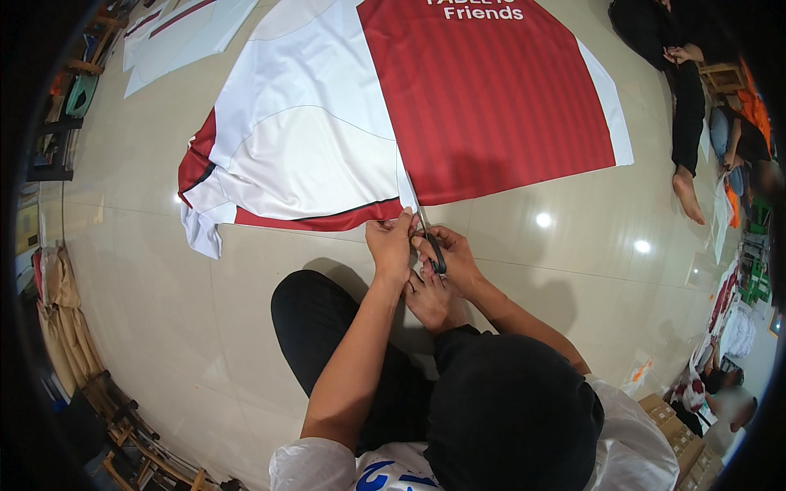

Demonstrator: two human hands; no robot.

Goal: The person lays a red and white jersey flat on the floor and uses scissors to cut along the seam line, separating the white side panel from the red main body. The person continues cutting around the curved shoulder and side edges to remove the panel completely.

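Observation:
A large sheet of printed jersey fabric lies spread on the tiled floor, striped dark red on its right side. Its left side is a white panel with a red and black edge, rumpled at the far left. My left hand pinches the near edge of the white part. Closed around the black handles of a pair of scissors is my right hand. The scissor blades point away from me, along the line between the white and red parts. My bare foot is just below both hands.
More white fabric pieces lie at the far left. At the far right, another person's bare foot rests on the floor. Further people sit along the right edge, near cardboard boxes. Wooden furniture stands at the lower left.

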